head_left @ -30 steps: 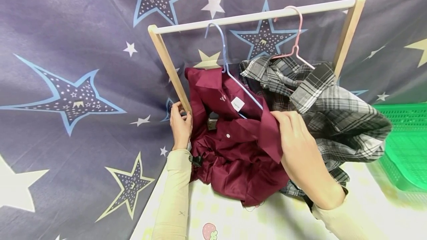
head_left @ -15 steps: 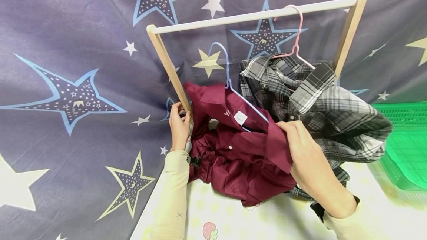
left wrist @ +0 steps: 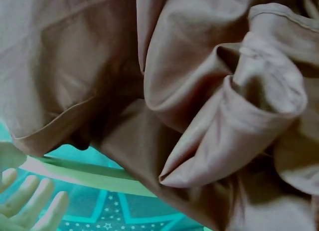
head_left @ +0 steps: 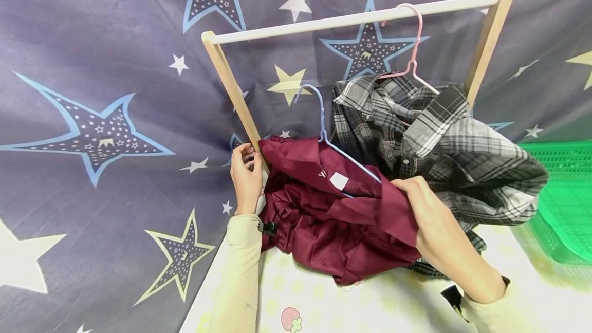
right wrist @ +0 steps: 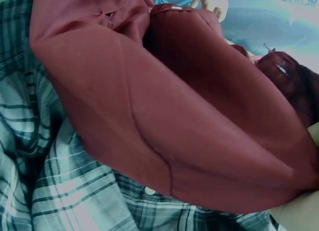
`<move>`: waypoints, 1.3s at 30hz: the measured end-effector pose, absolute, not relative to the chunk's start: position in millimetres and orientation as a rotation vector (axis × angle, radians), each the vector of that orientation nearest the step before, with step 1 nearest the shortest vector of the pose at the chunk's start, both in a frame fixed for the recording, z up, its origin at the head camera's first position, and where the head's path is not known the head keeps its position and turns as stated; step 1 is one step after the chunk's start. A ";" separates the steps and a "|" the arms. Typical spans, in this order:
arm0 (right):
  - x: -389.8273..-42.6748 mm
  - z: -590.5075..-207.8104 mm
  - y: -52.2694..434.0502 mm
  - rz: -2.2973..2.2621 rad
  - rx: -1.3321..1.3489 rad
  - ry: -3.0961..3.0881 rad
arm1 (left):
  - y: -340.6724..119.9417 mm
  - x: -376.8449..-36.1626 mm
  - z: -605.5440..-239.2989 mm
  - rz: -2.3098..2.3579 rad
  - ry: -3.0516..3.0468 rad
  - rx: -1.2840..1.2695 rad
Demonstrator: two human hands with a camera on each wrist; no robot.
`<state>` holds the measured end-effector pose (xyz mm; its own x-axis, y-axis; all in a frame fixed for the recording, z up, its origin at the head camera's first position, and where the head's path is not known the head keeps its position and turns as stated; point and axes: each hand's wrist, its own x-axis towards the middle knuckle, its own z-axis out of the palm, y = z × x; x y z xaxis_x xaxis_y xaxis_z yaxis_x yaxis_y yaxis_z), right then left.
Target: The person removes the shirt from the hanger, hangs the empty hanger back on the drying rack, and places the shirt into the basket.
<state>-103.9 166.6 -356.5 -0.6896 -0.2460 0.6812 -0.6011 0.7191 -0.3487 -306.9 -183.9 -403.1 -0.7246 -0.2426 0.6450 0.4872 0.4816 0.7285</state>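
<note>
Nearest the viewer lies a pale tabletop cloth [head_left: 324, 307] printed with small dots and a strawberry. Two arms in cream sleeves reach forward across it.

The right hand [head_left: 435, 220] comes in from the near right and grips the right shoulder of a dark red shirt [head_left: 342, 225], its fingers curled into the fabric and clamped on it. In the right wrist view the red cloth [right wrist: 164, 116] fills most of the frame, bunched over plaid cloth below it.

The red shirt sags in a crumpled heap onto the tabletop, between the two hands, its collar and a white label facing up. A light blue hanger [head_left: 330, 143] is threaded through its neck; the hook of the hanger stands free in the air, below the rail and not on it.

The left hand [head_left: 245, 173] is at the left edge of the red shirt, by the foot of the rack's left wooden post, fingers loosely bent and slightly apart. Whether it holds the post or the cloth cannot be told. In the left wrist view the fingertips [left wrist: 30, 206] show at the lower left, spread, under folds of fabric.

Just right of the red shirt hangs a grey plaid shirt [head_left: 444, 143] on a pink hanger [head_left: 409, 50], hooked over the white rail of the clothes rack [head_left: 351, 18].

At the far right sits a green basket [head_left: 564, 199]. Behind everything hangs a dark sheet [head_left: 102, 117] with blue and cream stars
</note>
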 end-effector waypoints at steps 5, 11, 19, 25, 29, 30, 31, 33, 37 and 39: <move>-106.5 -359.8 172.0 0.774 0.657 -2.320 | -184.1 -301.0 -406.3 -1.267 -1.980 -0.204; -106.1 -366.7 178.6 0.784 0.704 -2.322 | -182.8 -293.6 -409.9 -1.243 -1.985 -0.242; -106.2 -377.4 182.4 0.802 0.743 -2.299 | -181.4 -277.4 -406.6 -1.074 -2.058 -0.292; -106.3 -384.1 184.7 0.849 0.734 -2.360 | -173.6 -261.4 -402.2 -1.020 -2.114 -0.417; -106.8 -387.2 185.5 0.851 0.729 -2.378 | -167.1 -250.5 -401.2 -1.007 -2.148 -0.490; -107.1 -388.1 185.8 0.851 0.731 -2.376 | -165.7 -248.0 -401.2 -1.008 -2.156 -0.508; -107.3 -389.2 186.1 0.845 0.736 -2.370 | -164.2 -245.5 -401.2 -1.007 -2.164 -0.528; -107.8 -391.1 186.8 0.833 0.744 -2.361 | -161.5 -241.0 -401.6 -1.000 -2.181 -0.570; -108.5 -394.1 187.9 0.826 0.751 -2.360 | -155.6 -233.7 -401.2 -0.984 -2.216 -0.667; -108.9 -395.2 188.3 0.829 0.755 -2.359 | -152.7 -230.7 -400.8 -0.982 -2.234 -0.698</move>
